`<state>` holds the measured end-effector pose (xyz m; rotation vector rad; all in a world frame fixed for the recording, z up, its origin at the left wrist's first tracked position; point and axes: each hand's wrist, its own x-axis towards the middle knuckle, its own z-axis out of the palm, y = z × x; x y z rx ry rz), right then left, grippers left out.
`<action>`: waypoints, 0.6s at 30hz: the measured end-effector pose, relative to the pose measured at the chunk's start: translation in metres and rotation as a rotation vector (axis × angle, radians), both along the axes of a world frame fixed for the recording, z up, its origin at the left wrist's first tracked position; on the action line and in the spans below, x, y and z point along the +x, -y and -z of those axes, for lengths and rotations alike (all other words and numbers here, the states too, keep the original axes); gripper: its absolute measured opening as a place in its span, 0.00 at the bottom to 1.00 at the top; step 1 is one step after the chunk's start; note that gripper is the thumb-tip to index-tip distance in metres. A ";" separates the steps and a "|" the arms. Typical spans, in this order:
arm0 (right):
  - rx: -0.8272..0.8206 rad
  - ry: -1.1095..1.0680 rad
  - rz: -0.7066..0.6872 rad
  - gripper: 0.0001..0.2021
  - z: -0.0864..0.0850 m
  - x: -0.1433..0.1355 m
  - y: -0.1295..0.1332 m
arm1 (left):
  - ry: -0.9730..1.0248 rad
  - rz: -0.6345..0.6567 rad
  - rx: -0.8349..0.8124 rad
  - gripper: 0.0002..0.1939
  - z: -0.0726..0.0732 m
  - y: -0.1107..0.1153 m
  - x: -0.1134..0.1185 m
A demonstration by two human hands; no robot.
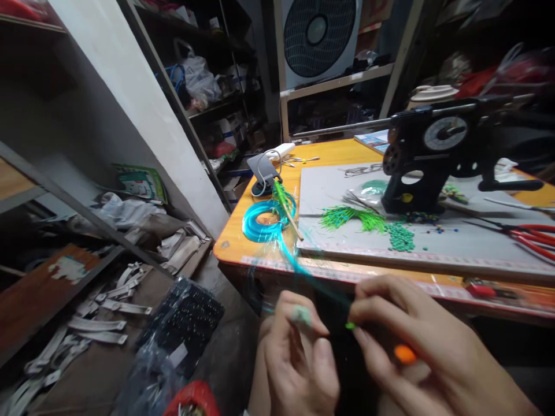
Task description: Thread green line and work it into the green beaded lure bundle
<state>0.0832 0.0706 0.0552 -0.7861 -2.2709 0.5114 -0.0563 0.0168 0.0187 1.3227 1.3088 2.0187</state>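
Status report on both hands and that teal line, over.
Left hand and right hand pinching teal line at a small green bead. Line runs up to coil on table. Nothing blocking.

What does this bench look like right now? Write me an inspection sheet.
Surface: orange table bearing a grey mat.
Job's things: teal cord runs from its coil to the hands; tiny green bead at the fingertips.
Clutter: green beads, red pliers, black tool.
Hands: left hand and right hand pinch, blurred.
Cables: white cable at the phone stand.
Surroundings: shelves, fan.
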 end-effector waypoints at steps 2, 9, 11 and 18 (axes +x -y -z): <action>-0.054 -0.091 -0.010 0.04 -0.013 -0.020 -0.017 | 0.163 -0.013 0.081 0.04 0.003 -0.002 -0.007; -0.099 -0.173 0.052 0.07 -0.019 -0.059 -0.060 | 0.311 -0.060 0.056 0.06 0.011 -0.003 -0.017; -0.076 -0.152 0.070 0.08 -0.018 -0.062 -0.063 | 0.341 -0.061 0.052 0.06 0.011 -0.004 -0.018; 0.102 -0.013 0.202 0.08 -0.016 -0.072 -0.081 | 0.399 -0.064 0.044 0.08 0.012 -0.009 -0.017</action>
